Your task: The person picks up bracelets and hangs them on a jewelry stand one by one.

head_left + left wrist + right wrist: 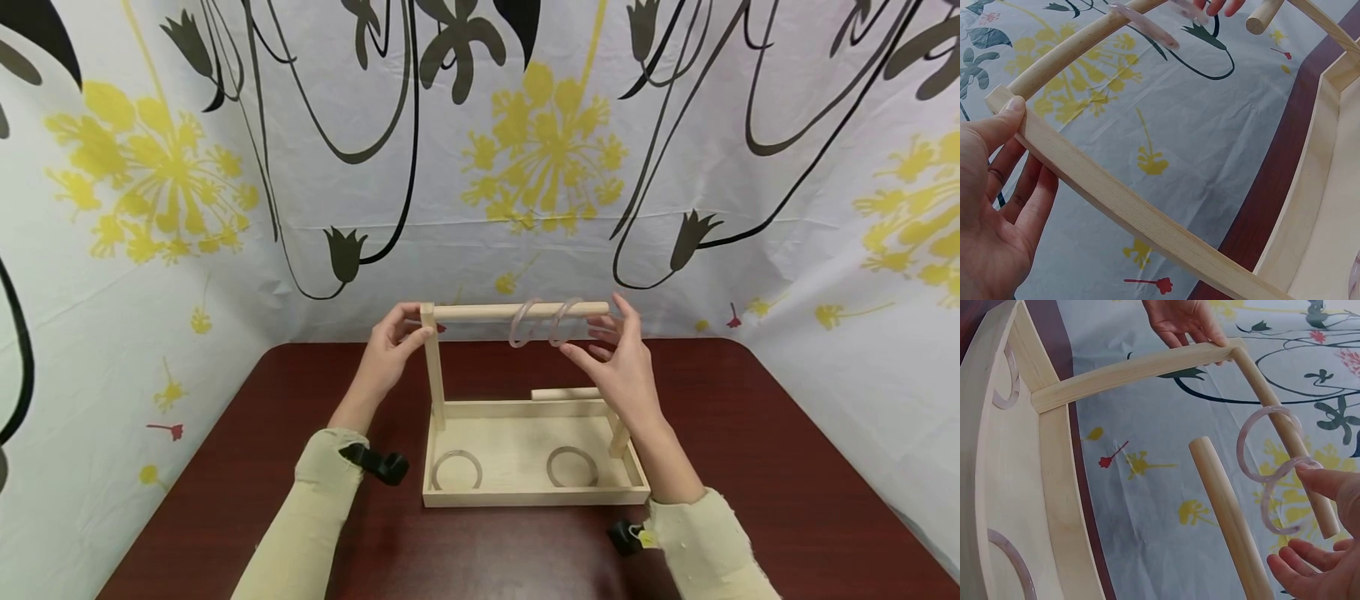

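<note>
My left hand point(388, 343) grips the top of a tall wooden post point(435, 371), thumb in front and fingers behind. A round wooden rod point(472, 312) runs sideways from that post, its right end free. Two pale translucent bangles hang around the rod, a left one point(1244, 449) and a right one point(1266, 506). Beside the rod's free end is my right hand point(621, 362), fingers spread apart. In the right wrist view its thumb point(1321, 479) touches the right bangle near the rod, while the other fingers stand away from it.
The post rises from a shallow wooden tray point(536, 499) on a dark red table point(345, 533). Inside lie a left bangle point(457, 452) and a right bangle point(572, 449). A lower rod point(562, 394) stands behind the tray's right half. Patterned cloth point(450, 192) hangs behind.
</note>
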The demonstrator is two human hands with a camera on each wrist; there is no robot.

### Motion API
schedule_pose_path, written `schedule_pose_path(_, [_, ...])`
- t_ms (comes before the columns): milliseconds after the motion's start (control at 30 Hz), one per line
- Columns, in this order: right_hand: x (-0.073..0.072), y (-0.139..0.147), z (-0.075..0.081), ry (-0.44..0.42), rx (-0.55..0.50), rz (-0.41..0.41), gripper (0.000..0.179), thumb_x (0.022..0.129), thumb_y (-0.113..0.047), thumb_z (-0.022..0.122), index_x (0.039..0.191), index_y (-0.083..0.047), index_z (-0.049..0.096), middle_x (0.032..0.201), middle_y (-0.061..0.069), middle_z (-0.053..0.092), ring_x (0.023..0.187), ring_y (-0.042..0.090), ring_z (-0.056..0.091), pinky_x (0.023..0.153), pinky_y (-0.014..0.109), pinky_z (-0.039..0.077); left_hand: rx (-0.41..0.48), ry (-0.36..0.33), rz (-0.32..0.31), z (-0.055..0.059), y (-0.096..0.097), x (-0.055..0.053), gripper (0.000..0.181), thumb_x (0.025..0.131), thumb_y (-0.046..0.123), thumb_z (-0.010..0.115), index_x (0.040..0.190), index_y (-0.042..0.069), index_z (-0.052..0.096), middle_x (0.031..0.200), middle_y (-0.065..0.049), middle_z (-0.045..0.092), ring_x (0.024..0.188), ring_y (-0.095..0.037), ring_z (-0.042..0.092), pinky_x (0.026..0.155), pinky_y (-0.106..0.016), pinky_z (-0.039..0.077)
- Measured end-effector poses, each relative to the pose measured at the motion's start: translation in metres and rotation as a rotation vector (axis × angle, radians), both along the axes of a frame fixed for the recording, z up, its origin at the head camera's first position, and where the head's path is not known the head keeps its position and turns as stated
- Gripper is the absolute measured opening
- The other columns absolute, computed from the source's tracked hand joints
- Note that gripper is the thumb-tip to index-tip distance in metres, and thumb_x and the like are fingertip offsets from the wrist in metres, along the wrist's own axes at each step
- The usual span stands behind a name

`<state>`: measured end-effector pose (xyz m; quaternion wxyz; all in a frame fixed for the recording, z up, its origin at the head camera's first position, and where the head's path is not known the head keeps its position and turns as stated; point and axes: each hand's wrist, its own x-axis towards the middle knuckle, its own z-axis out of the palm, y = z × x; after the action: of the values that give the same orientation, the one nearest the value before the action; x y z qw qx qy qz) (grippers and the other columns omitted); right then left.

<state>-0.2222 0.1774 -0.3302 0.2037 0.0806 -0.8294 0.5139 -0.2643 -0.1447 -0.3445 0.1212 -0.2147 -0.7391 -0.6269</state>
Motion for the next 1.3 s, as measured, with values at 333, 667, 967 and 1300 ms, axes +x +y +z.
schedule_pose_path(333, [0.007, 0.012, -0.002, 0.017, 0.081, -0.005, 0.082, 0.090, -0.024, 0.075, 0.155, -0.010, 0.027, 0.139, 0.019, 0.057, 0.124, 0.037, 0.058, 0.101, 0.047, 0.051, 0.007, 0.002, 0.004, -0.001, 0.000, 0.000, 0.033, 0.099, 0.008, 0.060, 0.130, 0.000, 0.054, 0.104, 0.013, 0.065, 0.102, -0.005, 0.062, 0.089, -0.019, 0.052])
schedule_pose_path(667, [0.009, 0.025, -0.009, 0.076, 0.140, -0.034, 0.054, 0.089, -0.014, 0.076, 0.136, -0.001, 0.053, 0.131, 0.020, 0.062, 0.118, 0.035, 0.062, 0.099, 0.042, 0.051, 0.004, 0.008, 0.006, -0.001, -0.001, -0.001, 0.032, 0.099, 0.008, 0.060, 0.130, 0.000, 0.055, 0.104, 0.012, 0.065, 0.101, -0.005, 0.063, 0.088, -0.020, 0.052])
schedule_pose_path(967, [0.014, 0.035, -0.015, 0.071, 0.190, -0.069, 0.043, 0.091, -0.019, 0.074, 0.128, -0.002, 0.060, 0.128, 0.017, 0.063, 0.116, 0.034, 0.063, 0.097, 0.033, 0.052, -0.007, 0.007, 0.006, -0.001, -0.002, -0.002, 0.033, 0.100, 0.009, 0.060, 0.130, 0.000, 0.054, 0.113, -0.010, 0.066, 0.099, -0.001, 0.064, 0.089, -0.021, 0.052])
schedule_pose_path(1300, [0.020, 0.043, -0.022, 0.072, 0.216, -0.094, 0.037, 0.090, -0.018, 0.075, 0.122, -0.003, 0.065, 0.121, 0.015, 0.066, 0.108, 0.029, 0.066, 0.082, -0.001, 0.042, 0.017, -0.010, 0.001, 0.000, -0.001, -0.002, 0.033, 0.099, 0.006, 0.060, 0.131, -0.001, 0.054, 0.120, -0.026, 0.061, 0.099, -0.001, 0.063, 0.086, -0.020, 0.052])
